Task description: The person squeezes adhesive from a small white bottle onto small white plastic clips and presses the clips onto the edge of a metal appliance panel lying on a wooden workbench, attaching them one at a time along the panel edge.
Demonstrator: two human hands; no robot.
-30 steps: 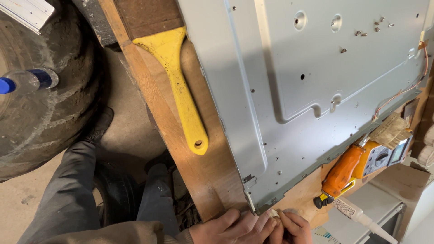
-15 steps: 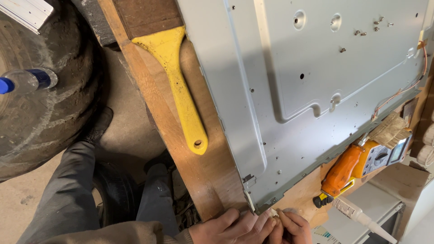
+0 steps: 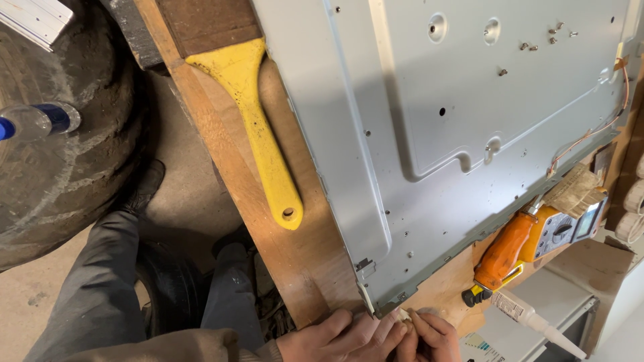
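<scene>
1. i see a worn wooden bench (image 3: 302, 255), a concrete floor and a tyre (image 3: 60, 167) to the side.
2. grey sheet-metal panel (image 3: 469, 134), flat, punched with holes; yellow plastic scraper (image 3: 258, 134) beside it.
3. my left hand (image 3: 342, 338) and right hand (image 3: 433, 338), fingers curled, pinch a small pale piece (image 3: 404, 314) at the panel's near corner.
4. nothing has shifted since 0.5 s ago.

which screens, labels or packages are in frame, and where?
Multimeter: right edge of bench, orange-yellow case, grey rectangular screen.
Tube: below the multimeter, white with printed label, tapered nozzle.
Printed sheet: bottom edge, right of the hands, coloured patches.
</scene>
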